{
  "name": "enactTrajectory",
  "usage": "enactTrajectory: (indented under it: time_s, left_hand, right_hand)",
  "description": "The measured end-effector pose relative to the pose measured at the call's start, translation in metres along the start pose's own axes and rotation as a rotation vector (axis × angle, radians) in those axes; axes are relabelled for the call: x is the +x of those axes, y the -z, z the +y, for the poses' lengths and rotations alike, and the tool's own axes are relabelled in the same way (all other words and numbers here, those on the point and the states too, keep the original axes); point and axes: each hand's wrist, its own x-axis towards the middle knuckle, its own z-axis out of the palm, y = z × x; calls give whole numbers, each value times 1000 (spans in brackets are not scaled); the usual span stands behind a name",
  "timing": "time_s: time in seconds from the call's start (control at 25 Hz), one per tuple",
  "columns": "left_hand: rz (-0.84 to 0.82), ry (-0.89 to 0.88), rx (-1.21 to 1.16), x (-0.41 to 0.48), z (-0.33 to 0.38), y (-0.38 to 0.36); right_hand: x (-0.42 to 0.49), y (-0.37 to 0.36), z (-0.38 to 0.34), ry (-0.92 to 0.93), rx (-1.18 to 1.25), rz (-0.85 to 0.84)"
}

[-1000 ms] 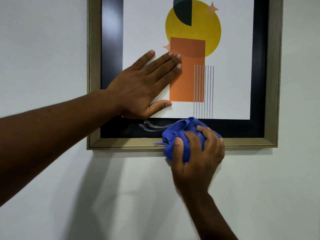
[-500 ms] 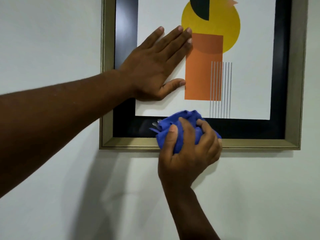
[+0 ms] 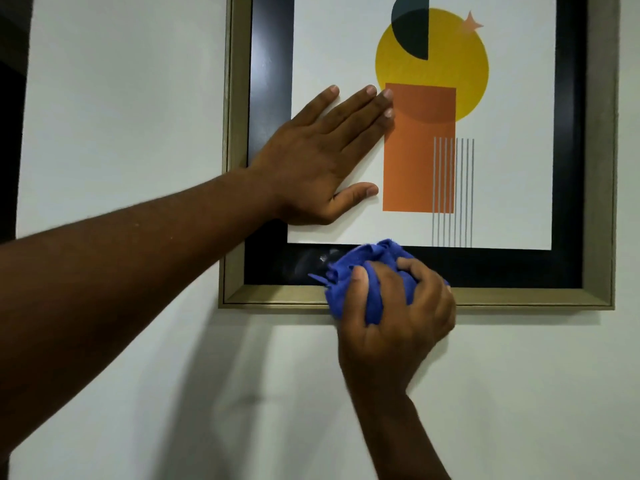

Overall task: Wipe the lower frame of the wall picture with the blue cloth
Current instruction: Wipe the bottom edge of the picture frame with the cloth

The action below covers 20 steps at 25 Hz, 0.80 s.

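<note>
A wall picture with a gold outer frame and black inner border hangs ahead; its lower frame runs along the bottom. My left hand lies flat, fingers spread, on the glass over the white print. My right hand grips the bunched blue cloth and presses it on the lower frame and black border, a little left of the middle. Faint smears show on the black border just left of the cloth.
White wall surrounds the picture. A dark opening shows at the far left edge. The print has a yellow circle, an orange rectangle and thin grey lines.
My right hand with the cloth has slid leftward along the lower frame. The view has shifted left and slightly up, so the picture sits further right. My left hand stays flat on the glass.
</note>
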Motion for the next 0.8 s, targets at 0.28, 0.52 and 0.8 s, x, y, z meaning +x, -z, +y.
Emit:
enactTrajectory:
  time_s: [0.28, 0.52, 0.8]
  left_hand:
    - [8, 1, -17, 1, -2, 0]
    - [-28, 4, -13, 0, 0, 1]
    - [-47, 24, -12, 0, 2, 5]
  right_hand:
    - [-26, -23, -56, 173, -8, -158]
    - [2, 8, 19, 153, -56, -13]
    - [-34, -21, -74, 174, 38, -194]
